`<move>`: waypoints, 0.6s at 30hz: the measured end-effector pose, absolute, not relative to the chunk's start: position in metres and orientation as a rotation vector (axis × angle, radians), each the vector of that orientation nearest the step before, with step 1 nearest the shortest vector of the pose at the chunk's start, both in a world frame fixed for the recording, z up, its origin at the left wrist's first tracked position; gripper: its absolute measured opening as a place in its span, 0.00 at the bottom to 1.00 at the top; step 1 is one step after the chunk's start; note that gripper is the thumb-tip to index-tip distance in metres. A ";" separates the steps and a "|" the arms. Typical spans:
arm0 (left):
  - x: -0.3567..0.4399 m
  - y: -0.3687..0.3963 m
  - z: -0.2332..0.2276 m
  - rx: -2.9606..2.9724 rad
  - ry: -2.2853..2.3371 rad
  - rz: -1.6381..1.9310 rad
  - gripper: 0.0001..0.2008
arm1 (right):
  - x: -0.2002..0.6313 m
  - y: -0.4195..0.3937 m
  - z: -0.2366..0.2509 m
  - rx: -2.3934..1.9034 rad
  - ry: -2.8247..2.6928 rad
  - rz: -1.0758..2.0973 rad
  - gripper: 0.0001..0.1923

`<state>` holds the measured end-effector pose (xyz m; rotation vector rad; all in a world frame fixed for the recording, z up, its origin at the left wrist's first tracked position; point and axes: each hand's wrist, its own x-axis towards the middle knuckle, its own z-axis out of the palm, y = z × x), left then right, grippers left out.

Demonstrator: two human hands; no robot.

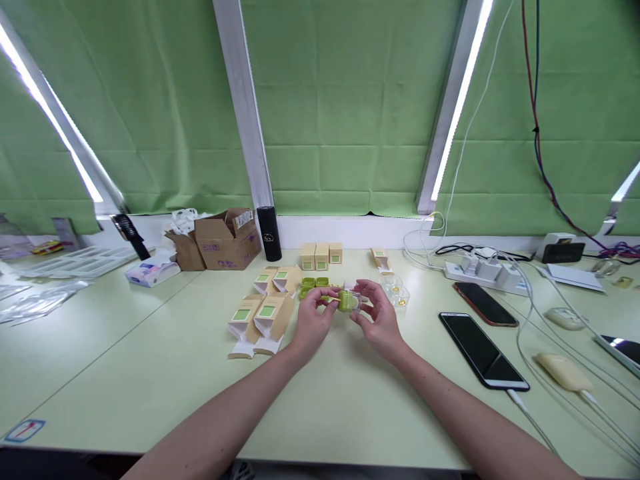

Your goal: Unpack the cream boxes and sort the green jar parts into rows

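In the middle of the table, both my hands hold a small green container with a clear part (347, 301) between them. My left hand (314, 321) pinches its green end, near a thin yellowish piece. My right hand (381, 323) has its fingers closed around the clear end. Just behind my left hand lie several small green square pieces (308, 283), partly hidden by the fingers. Clear rounded pieces with gold-coloured bits (395, 291) sit beyond my right hand. Several beige cartons with green labels (273, 316) lie to the left, their flaps open.
More beige cartons (321, 257) stand upright behind, and one open carton (381, 260) lies further right. A black cylinder (269, 233) and a cardboard box (227, 243) stand at the back left. Phones (483, 350), a power strip (487, 273) and loose cables occupy the right side.
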<state>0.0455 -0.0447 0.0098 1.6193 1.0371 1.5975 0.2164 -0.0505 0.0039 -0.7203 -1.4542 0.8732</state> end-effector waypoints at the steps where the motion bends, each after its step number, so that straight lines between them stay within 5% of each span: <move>1: 0.045 -0.046 0.011 1.653 1.033 1.612 0.03 | 0.217 -0.051 0.004 -0.720 -1.454 0.885 0.30; 18: 0.048 -0.057 0.017 1.932 1.218 1.590 0.02 | 0.216 -0.050 0.002 -0.847 -1.592 0.963 0.31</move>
